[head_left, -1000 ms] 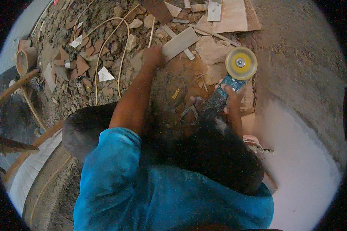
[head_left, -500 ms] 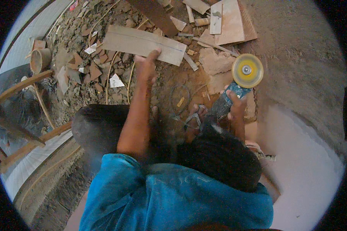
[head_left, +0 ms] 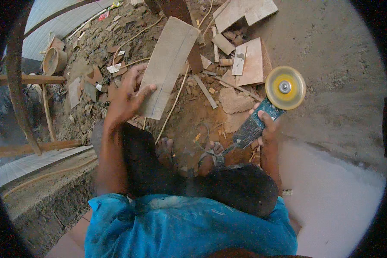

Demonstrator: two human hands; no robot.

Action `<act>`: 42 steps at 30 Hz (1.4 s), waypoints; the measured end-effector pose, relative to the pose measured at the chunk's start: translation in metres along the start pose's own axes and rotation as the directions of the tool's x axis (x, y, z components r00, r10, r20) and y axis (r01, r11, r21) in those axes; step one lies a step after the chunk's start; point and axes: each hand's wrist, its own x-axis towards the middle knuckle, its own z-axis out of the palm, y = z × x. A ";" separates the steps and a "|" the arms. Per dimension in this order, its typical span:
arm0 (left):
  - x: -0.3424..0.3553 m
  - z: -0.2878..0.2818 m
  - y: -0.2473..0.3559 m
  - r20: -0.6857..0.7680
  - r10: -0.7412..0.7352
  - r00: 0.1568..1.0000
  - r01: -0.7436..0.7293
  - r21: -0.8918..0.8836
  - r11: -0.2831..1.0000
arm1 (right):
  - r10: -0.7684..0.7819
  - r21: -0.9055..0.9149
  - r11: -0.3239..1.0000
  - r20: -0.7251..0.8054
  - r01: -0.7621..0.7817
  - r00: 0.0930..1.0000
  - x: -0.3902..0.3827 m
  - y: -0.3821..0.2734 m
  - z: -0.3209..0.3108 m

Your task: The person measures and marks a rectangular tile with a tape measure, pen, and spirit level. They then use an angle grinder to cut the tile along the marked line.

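My left hand [head_left: 132, 95] grips the lower left edge of a long grey-beige tile strip [head_left: 171, 64], thumb on its face and fingers at the side. The strip tilts up to the right, and a dark line runs lengthwise along it. In my right hand [head_left: 265, 124] is a blue angle grinder [head_left: 259, 120], my fingers wrapped round its body. Its round yellow disc [head_left: 279, 98] points up and to the right, apart from the tile strip. Whether the disc is spinning I cannot tell.
Rubble and broken tile pieces [head_left: 79, 92] cover the ground at left. Ahead lie cut tiles [head_left: 247, 64] beside a brown post [head_left: 182, 26]. A yellowish cable [head_left: 174, 107] crosses the dirt. Wooden poles [head_left: 38, 148] stand at left; a rough grey wall [head_left: 331, 77] is at right.
My left hand has moved left and turned the tile strip from nearly level to steeply slanted. The grinder in my right hand has shifted slightly right and nearer.
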 end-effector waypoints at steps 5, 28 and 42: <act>0.045 -0.041 0.001 0.170 0.041 0.985 -0.045 0.020 0.999 | -0.053 -0.157 0.985 0.152 0.077 0.987 0.002 -0.084 0.049; 0.080 -0.058 -0.036 -0.360 0.121 0.925 -0.043 0.217 0.975 | 0.080 -0.691 0.705 0.303 0.161 0.950 -0.063 -0.048 0.156; 0.080 -0.071 -0.056 -0.184 -0.238 0.954 0.152 -0.387 0.910 | 0.208 -0.758 0.643 0.313 0.112 0.927 -0.074 -0.019 0.174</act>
